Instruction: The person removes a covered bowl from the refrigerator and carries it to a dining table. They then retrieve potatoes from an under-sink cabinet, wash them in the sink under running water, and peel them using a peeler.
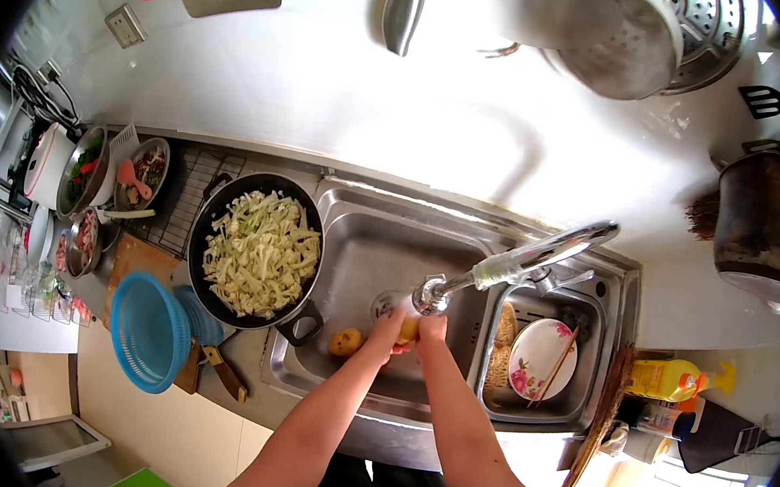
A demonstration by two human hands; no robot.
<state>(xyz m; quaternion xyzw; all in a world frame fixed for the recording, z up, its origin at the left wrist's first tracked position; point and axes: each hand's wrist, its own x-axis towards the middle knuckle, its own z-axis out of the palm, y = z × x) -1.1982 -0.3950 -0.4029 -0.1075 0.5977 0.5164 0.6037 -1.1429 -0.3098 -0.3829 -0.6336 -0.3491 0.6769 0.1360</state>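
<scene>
Left hand (388,330) and right hand (430,328) together under faucet (520,261) spout, gripping potato (409,329) over sink (361,250). Second potato (346,341) on sink floor, just left of hands. Black pan (216,294) of chopped cabbage (261,253) overlaps sink's left edge. Floral plate (539,358) with chopsticks (559,365) in right basin. Blue colander (149,331) on counter (252,362).

Home kitchen. Landmark: double steel sink (361,250) set in a worktop (238,360) against a white wall. Tap (520,261) swings over the sink. Left of the sink, black pan (262,255) of chopped cabbage, then blue colander (149,331) and bowls of cut ingredients (80,242). Sink's right basin holds a floral plate (541,357) with chopsticks. Right of the sink, a yellow bottle (668,378); above it, hanging pots (767,224).
</scene>
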